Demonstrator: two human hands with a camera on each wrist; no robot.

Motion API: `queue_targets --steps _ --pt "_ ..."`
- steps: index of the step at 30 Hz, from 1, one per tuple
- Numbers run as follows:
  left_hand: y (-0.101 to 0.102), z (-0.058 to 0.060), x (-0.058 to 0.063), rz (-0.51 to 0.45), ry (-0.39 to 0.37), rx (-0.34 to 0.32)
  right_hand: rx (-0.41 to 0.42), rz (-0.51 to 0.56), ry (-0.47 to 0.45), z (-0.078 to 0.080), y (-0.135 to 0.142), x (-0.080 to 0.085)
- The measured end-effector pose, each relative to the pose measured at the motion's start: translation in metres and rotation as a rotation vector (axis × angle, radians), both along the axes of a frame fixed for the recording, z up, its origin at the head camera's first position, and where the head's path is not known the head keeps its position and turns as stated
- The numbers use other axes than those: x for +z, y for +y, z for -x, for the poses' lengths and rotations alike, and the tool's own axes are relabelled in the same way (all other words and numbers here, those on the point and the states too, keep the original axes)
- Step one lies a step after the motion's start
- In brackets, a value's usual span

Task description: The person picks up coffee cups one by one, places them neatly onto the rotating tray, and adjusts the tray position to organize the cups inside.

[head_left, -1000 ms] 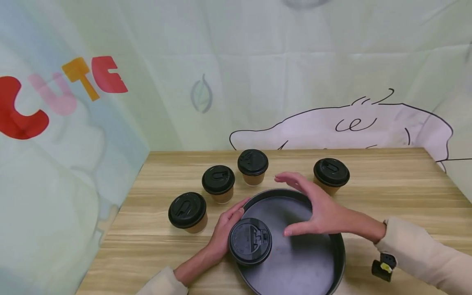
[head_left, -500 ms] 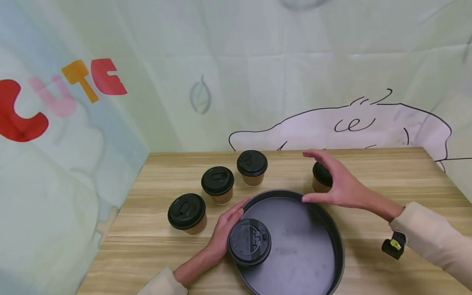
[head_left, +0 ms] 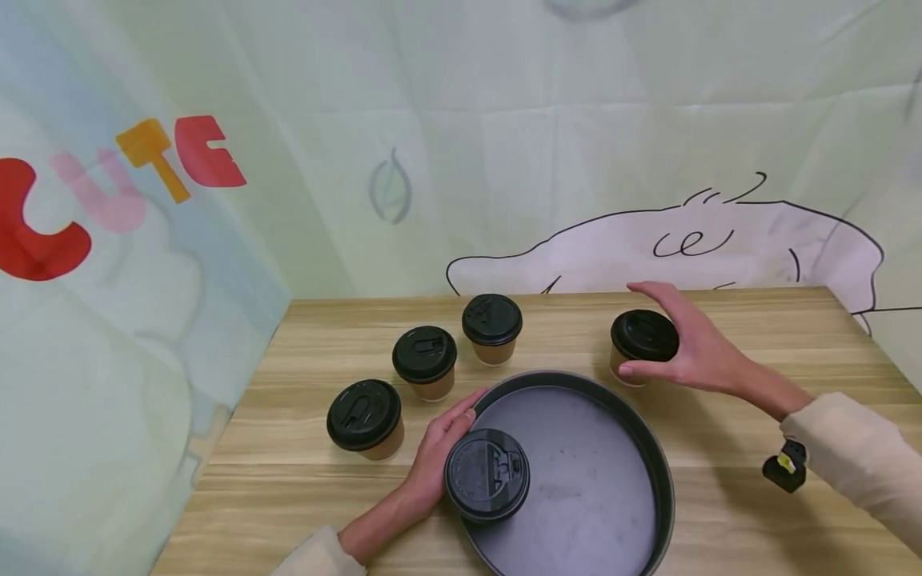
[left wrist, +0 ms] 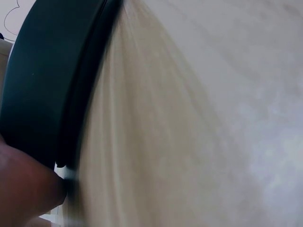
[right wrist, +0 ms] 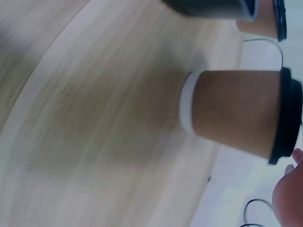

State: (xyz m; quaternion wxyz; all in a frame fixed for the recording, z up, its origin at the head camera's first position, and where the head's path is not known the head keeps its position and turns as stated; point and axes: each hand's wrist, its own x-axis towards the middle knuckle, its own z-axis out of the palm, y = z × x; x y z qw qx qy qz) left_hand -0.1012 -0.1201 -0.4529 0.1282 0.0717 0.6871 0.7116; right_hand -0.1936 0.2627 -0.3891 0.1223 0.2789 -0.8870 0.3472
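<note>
Right hand [head_left: 704,348] now farther right, 1 lidded cup [head_left: 643,336] between spread thumb [head_left: 654,370] and fingers [head_left: 668,298].

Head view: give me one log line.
left hand: touching pan; right hand: around rightmost cup, contact unclear; inside pan: one cup; nearby: three cups

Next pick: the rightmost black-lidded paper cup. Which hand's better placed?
Right hand, most likely: it is spread open around that black-lidded paper cup. The left hand touches the near-left side of the round pan, with the pan between it and the cup.
</note>
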Motion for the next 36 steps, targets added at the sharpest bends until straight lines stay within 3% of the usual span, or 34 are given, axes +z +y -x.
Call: queue_targets --steps 8,18,26,36 --pt "0.0 0.0 -0.001 -0.004 0.003 0.003 -0.071 0.06 -0.075 0.002 0.006 -0.018" --pt "0.0 0.0 -0.001 -0.004 0.012 0.004 -0.128 0.279 -0.223 0.0 0.001 -0.031" --pt "0.0 0.0 -0.001 -0.004 0.016 0.005 -0.136 0.464 -0.224 -0.003 -0.008 -0.042" --pt "0.0 0.0 -0.001 -0.004 0.021 -0.006 -0.172 0.455 -0.236 -0.007 -0.012 -0.047"
